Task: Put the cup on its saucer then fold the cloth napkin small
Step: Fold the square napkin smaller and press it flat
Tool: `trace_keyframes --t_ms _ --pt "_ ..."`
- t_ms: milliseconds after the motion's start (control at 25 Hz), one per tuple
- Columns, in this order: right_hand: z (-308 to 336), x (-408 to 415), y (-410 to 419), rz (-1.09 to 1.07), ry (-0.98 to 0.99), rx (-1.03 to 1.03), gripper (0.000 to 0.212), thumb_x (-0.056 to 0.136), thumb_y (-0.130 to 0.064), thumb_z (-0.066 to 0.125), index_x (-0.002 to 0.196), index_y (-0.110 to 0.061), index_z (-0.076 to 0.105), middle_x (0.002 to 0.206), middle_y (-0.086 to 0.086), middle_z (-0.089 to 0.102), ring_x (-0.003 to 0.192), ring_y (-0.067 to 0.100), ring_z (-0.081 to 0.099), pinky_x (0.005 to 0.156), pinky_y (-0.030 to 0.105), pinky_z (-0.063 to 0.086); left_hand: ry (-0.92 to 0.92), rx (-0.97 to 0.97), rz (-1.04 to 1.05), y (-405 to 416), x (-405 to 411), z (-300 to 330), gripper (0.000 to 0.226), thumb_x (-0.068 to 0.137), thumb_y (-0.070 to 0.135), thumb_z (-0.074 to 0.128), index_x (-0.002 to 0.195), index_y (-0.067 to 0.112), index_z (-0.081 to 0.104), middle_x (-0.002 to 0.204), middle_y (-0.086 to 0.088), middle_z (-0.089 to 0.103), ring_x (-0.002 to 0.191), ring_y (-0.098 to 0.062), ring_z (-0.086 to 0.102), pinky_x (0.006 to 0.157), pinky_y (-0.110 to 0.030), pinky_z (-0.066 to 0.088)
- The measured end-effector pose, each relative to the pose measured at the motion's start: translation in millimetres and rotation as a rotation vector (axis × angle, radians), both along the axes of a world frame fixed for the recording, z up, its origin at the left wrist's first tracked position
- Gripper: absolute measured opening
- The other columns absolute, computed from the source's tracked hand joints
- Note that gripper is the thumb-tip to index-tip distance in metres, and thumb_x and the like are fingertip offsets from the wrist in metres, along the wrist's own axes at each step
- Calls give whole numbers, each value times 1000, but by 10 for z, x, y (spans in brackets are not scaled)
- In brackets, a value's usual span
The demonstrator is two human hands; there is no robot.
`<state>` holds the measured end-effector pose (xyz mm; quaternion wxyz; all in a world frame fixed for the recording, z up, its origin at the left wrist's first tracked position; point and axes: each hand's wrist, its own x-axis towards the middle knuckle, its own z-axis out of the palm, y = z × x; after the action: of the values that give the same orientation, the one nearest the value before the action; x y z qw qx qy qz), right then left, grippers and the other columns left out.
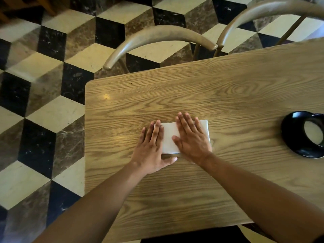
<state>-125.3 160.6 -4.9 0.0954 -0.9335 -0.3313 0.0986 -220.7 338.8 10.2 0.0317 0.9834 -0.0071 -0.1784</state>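
We press both hands flat on the white cloth napkin (169, 137), which lies as a folded rectangle on the wooden bench (192, 88), near its middle and a little toward its left end. Our left hand (152, 148) covers the napkin's left edge, fingers straight and together, thumb stretched out along the bench just below the napkin's near edge. Our right hand (192, 137) lies palm down over the napkin's right half, fingers spread slightly and pointing away from us, the thumb resting on the cloth between the two hands. Neither hand grips anything; both are opened out flat with the cloth beneath them. The napkin's far right corner shows past the right hand's fingers. Well apart to the right, at the edge of the view, sits the black cup (306, 134) with a pale inside; it is cut off by the frame, and we cannot tell whether a saucer is under it. Beyond the bench's far side stand two curved wooden chair backs (157, 35) over a checkered marble floor (43, 102).
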Motion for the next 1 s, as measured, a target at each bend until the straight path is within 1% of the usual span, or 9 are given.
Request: trace_keyframes --t_ms 160,360,440,560,640,680,800,880,1000 --pt "-42 145 -514 -90 -16 -33 80 101 -58 26 162 -9 10 172 6 4 158 22 -3 128 46 3 5 -5 7 -3 -5 22 128 79 94 22 159 2 -17 169 -14 -27 159 -32 -14 130 -54 2" --pt "-12 151 -549 -93 4 -58 83 99 -62 24 163 -10 8 172 5 4 158 23 -4 128 47 -1 9 -9 3 -11 -13 42 122 84 93 13 160 0 -9 171 -17 -17 160 -35 -6 129 -56 7" --pt "9 150 -531 -94 -13 -41 83 98 -61 26 162 -9 13 171 6 11 158 26 2 128 50 1 21 -4 23 -22 -1 62 122 84 92 8 161 -1 -6 172 -17 -13 160 -35 -4 129 -56 7" --pt "78 136 -496 -111 -55 39 81 94 -56 40 156 -6 32 161 14 34 153 34 23 126 55 11 20 -59 73 -59 7 84 115 86 89 1 162 3 -5 172 -11 -15 160 -30 -10 129 -55 0" --pt "129 114 -485 -188 -77 106 77 89 -50 55 150 -6 40 151 15 42 147 37 32 125 56 13 -24 -178 181 -74 10 113 99 95 79 8 164 8 5 173 -9 -9 160 -28 -9 130 -52 0" --pt "151 90 -482 -240 -85 130 75 86 -45 61 148 -7 43 147 16 43 144 38 34 124 57 14 -64 -238 255 -82 11 135 87 100 70 19 163 10 13 174 -10 -3 160 -29 -3 130 -49 4" --pt "208 -124 -440 -289 -127 222 59 79 -26 68 134 -8 55 138 17 49 128 38 44 111 55 36 -225 -286 491 -148 -1 211 62 101 34 49 156 9 34 160 -13 36 149 -34 31 123 -45 26" --pt "256 -354 -349 -238 -134 261 48 77 -22 69 125 -14 62 129 10 54 114 32 50 94 48 46 -247 -312 647 -252 15 280 59 96 28 58 149 8 43 143 -12 51 135 -33 45 114 -43 35" --pt "332 -616 -144 -124 -71 245 45 76 -25 67 121 -17 65 119 5 59 108 27 53 88 43 48 -184 -483 901 -411 23 365 57 93 27 60 146 11 46 136 -12 57 125 -33 53 103 -43 43"
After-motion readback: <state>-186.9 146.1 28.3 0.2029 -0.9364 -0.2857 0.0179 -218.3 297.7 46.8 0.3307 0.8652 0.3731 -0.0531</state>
